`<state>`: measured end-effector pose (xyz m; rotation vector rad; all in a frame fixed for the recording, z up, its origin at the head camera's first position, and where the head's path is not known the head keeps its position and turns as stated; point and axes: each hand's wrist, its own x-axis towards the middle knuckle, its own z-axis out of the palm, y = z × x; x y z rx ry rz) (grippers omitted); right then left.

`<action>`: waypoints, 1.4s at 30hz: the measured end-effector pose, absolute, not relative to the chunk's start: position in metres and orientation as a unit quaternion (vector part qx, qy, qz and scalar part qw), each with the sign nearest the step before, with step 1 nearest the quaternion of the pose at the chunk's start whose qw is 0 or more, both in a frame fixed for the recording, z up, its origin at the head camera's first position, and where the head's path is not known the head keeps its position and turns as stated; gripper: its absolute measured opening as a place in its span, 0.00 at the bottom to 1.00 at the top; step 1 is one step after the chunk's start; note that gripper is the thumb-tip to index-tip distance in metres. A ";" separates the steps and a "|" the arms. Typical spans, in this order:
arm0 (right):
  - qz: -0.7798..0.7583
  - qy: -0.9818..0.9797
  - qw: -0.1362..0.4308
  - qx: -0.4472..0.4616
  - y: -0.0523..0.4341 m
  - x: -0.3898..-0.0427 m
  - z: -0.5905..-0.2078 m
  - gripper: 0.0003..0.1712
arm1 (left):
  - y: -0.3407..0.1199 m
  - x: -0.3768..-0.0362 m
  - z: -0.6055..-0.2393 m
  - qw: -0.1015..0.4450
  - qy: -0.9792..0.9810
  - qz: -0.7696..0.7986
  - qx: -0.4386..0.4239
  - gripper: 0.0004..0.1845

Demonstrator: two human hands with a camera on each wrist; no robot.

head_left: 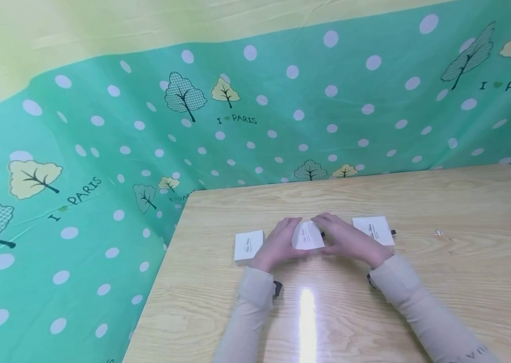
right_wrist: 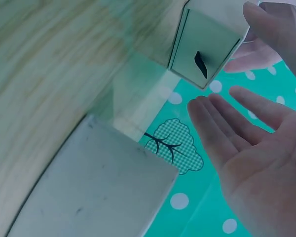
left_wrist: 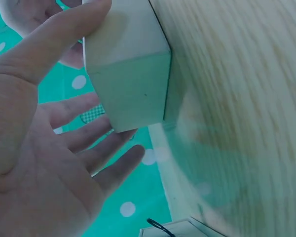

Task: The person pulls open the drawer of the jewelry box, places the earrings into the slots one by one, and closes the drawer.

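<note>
Both hands meet over the middle of the wooden table (head_left: 419,212), cupped around a small white box (head_left: 307,236) that sits tilted between them. Seen from the head camera, the left hand (head_left: 278,243) flanks the box on one side and the right hand (head_left: 348,239) on the other, with the fingertips of the two hands nearly touching above it.

Close up from the left wrist, the left thumb (left_wrist: 54,42) lies along the top edge of the white box (left_wrist: 128,74), while the other fingers (left_wrist: 96,136) are straight and fanned out beneath it, not curled round it. One lower corner of the box appears to rest on the table (left_wrist: 237,98). From the right wrist, the right thumb (right_wrist: 274,32) rests on the top corner of the box (right_wrist: 207,39), and the remaining fingers (right_wrist: 227,128) stretch out loosely below it, apart from its side. A small black tab (right_wrist: 201,64) shows on the face of the box turned toward this palm.

Just outside the left hand a second white box (head_left: 248,246) lies flat on the table. Just outside the right hand lies a third white box (head_left: 373,230), also with a black tab at its far edge; it fills the near corner of the right wrist view (right_wrist: 93,192). Farther out beyond the right hand, a tiny shiny object (head_left: 439,233) rests on the wood, too small to identify. A green polka-dot cloth (head_left: 101,151) printed with trees hangs around the table.
</note>
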<state>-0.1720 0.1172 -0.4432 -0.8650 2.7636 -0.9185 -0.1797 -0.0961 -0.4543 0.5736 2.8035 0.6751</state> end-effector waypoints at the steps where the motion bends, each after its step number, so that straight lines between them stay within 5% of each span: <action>1: -0.303 0.908 0.054 -0.286 0.117 -0.172 -0.444 0.48 | -0.096 -0.180 -0.455 0.105 0.948 0.229 0.193 0.51; 18: -0.310 0.913 0.111 -0.242 0.109 -0.176 -0.445 0.40 | -0.098 -0.182 -0.457 0.103 0.936 0.265 0.206 0.46; 42: -0.307 0.914 0.068 -0.255 0.128 -0.152 -0.420 0.34 | -0.088 -0.170 -0.437 0.085 0.932 0.271 0.224 0.44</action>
